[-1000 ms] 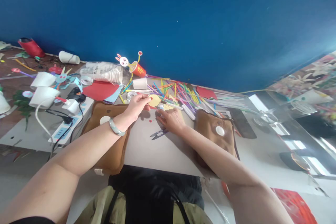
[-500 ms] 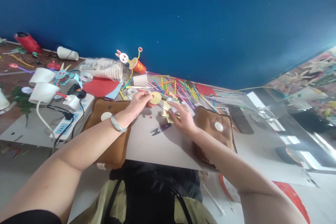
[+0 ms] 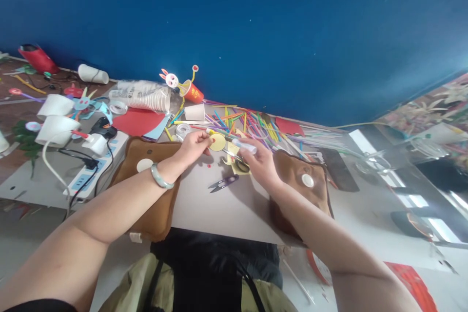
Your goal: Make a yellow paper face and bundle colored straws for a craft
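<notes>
My left hand (image 3: 196, 147) pinches a yellow paper disc (image 3: 218, 143) by its left edge, where a small red spot shows. My right hand (image 3: 259, 158) is closed around a slim white translucent tube (image 3: 244, 145), its end pointing left toward the disc. Under that hand, scissors with dark handles (image 3: 241, 165) lie on yellow paper scraps (image 3: 234, 160). Nearer to me, dark thread snips (image 3: 224, 183) rest on the grey table (image 3: 212, 212). A tiny red dot (image 3: 209, 166) lies between the snips and my left hand.
Brown cushions (image 3: 155, 204) (image 3: 298, 175) flank the work area. Colourful straws (image 3: 252, 124) spread along the wall. Farther left are stacked paper cups (image 3: 146, 97), a rabbit-decorated cup (image 3: 192, 92), red paper (image 3: 137, 123) and a power strip (image 3: 91, 168) with cables. A dark phone-like slab (image 3: 340, 170) lies right.
My right hand has come away from the scissors, which now lie on the yellow scraps, and it has taken hold of the white tube. My left hand still holds the disc.
</notes>
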A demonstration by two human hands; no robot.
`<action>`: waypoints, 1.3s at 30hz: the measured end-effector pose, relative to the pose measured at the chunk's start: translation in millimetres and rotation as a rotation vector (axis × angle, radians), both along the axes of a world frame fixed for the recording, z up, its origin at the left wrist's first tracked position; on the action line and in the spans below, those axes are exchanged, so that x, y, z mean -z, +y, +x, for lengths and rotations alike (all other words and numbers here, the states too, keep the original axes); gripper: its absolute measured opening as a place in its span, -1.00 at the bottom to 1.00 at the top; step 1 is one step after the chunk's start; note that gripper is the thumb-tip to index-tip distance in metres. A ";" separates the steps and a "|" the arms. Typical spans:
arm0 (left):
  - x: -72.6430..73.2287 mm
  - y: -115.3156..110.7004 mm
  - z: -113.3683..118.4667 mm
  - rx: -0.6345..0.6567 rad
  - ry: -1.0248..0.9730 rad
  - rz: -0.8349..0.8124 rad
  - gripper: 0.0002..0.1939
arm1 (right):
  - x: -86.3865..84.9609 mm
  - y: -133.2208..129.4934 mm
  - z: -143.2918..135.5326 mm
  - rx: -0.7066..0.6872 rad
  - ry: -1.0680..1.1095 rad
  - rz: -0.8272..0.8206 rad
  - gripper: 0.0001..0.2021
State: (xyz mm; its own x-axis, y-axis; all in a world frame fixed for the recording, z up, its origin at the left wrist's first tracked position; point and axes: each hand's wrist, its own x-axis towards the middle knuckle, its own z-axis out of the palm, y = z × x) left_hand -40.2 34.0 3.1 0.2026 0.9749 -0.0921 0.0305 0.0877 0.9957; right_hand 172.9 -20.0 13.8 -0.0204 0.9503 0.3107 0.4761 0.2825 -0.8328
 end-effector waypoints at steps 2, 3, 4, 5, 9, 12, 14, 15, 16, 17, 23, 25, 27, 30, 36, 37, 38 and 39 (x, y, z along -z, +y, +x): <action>4.4 1.7 -1.6 0.003 0.109 0.077 -0.85 | 9.9 2.6 1.8 -0.063 -0.264 0.077 -0.73; 6.5 2.2 -2.3 0.009 0.148 0.109 -0.83 | 15.1 3.0 1.8 -0.107 -0.374 0.120 -0.73; 8.3 2.4 -2.8 0.017 0.171 0.133 -0.82 | 20.0 3.0 1.4 -0.146 -0.458 0.149 -0.73; 9.6 2.4 -3.1 0.022 0.180 0.145 -0.81 | 24.2 2.7 0.7 -0.175 -0.507 0.171 -0.73; 10.1 2.9 -2.8 -0.009 0.138 0.129 -0.82 | 30.1 1.4 -1.4 -0.142 -0.398 0.226 -0.75; 7.9 3.6 -1.4 -0.069 0.052 0.087 -0.82 | 26.3 1.7 0.8 -0.018 -0.113 0.164 -0.75; 7.3 2.9 0.1 -0.089 0.004 0.058 -0.83 | 23.0 2.3 3.4 -0.009 0.148 0.018 -0.70; 7.4 1.9 1.0 -0.094 -0.016 0.048 -0.83 | 21.3 2.5 4.9 -0.034 0.279 -0.068 -0.67; 7.6 0.6 2.0 -0.095 -0.036 0.039 -0.84 | 19.6 2.5 6.4 -0.073 0.395 -0.147 -0.64; 7.7 -0.9 3.1 -0.097 -0.057 0.030 -0.84 | 17.7 2.2 7.9 -0.119 0.488 -0.211 -0.63; 0.1 -11.7 8.0 -0.136 -0.145 -0.053 -0.78 | 7.8 -6.2 14.3 -0.458 0.641 -0.298 -0.57; -4.5 -14.6 8.1 -0.135 -0.166 -0.100 -0.75 | 8.1 -10.6 14.8 -0.524 0.596 -0.281 -0.54; -8.3 -17.0 7.7 -0.134 -0.172 -0.133 -0.74 | 10.6 -15.0 14.6 -0.517 0.538 -0.234 -0.56; -10.8 -18.5 6.9 -0.177 -0.162 -0.102 -0.76 | 15.8 -20.5 12.9 -0.508 0.420 -0.173 -0.61; -8.1 -15.4 5.3 -0.245 -0.216 -0.079 -0.71 | 29.6 -27.0 4.4 -0.520 -0.129 0.140 -0.71; -7.4 -15.1 5.0 -0.252 -0.210 -0.083 -0.71 | 32.4 -27.2 3.0 -0.522 -0.192 0.206 -0.71; -6.8 -14.8 4.7 -0.249 -0.208 -0.090 -0.71 | 35.1 -27.2 1.9 -0.531 -0.239 0.269 -0.71; -6.1 -14.7 4.5 -0.253 -0.212 -0.092 -0.71 | 37.6 -27.0 1.1 -0.542 -0.279 0.333 -0.72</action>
State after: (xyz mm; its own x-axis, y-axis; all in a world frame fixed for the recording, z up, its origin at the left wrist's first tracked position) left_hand -35.7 19.3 9.2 -0.0208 0.9863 -0.1638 -0.2103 0.1559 0.9651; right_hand 174.0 -47.0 -23.8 -0.5866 0.6385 0.4983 0.3796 0.7602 -0.5273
